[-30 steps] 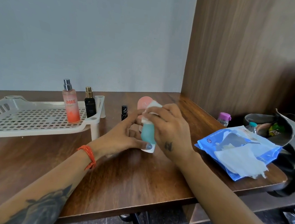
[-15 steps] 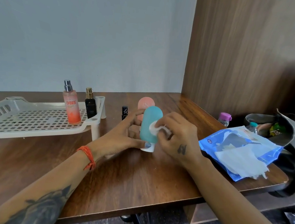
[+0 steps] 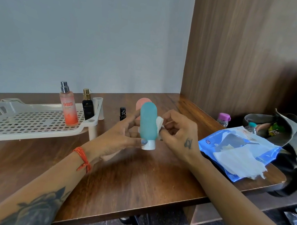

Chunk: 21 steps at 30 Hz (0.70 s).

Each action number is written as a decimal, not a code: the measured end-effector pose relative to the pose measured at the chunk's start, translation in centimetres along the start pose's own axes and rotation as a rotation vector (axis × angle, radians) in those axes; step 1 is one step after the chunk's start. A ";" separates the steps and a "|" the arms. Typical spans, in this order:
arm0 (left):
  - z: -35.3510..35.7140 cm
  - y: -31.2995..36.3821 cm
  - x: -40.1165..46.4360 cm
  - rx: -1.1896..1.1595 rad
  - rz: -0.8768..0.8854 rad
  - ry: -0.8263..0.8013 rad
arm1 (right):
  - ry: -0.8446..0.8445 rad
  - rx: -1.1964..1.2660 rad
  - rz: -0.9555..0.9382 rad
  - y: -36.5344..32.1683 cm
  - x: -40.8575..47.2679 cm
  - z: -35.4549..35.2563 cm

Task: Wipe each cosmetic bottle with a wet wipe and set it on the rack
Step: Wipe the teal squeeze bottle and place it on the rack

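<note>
At the table's [image 3: 137, 188] near edge, my left hand [image 3: 122, 138] grips the teal bottle [image 3: 148, 125] upright, cap down, above the wood. My right hand [image 3: 178, 133] pinches the folded wet wipe [image 3: 159, 125], now slid lower and to the bottle's right flank, off the top it covered a second ago. Behind stands a pink bottle [image 3: 142, 102]; farther left, the rack [image 3: 26, 121] carries two perfume bottles [image 3: 69, 105].

Soft, even daylight, faint shadows under the forearms, slight overall softness, and wide-angle bending at the edges.
</note>
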<state>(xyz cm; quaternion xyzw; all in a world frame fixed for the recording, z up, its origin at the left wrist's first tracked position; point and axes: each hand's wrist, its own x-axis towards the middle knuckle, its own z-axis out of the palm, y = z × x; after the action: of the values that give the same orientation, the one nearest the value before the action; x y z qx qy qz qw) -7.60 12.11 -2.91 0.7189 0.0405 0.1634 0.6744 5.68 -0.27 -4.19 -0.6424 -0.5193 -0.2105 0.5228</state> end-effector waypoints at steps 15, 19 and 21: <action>-0.3 -0.5 0.2 -0.014 -0.071 -0.030 | -0.041 0.022 -0.204 -0.7 -0.6 0.4; -0.5 -0.7 0.2 -0.046 -0.122 -0.054 | 0.014 -0.055 -0.106 -0.4 -0.5 0.5; -0.5 -0.6 0.2 -0.087 -0.126 -0.071 | 0.015 -0.058 -0.195 -0.6 -0.7 0.5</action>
<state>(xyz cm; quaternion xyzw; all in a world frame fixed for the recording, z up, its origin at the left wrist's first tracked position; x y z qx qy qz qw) -7.48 12.64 -3.46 0.6902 0.0546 0.0967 0.7151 4.77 -0.22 -4.61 -0.6019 -0.5692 -0.2803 0.4849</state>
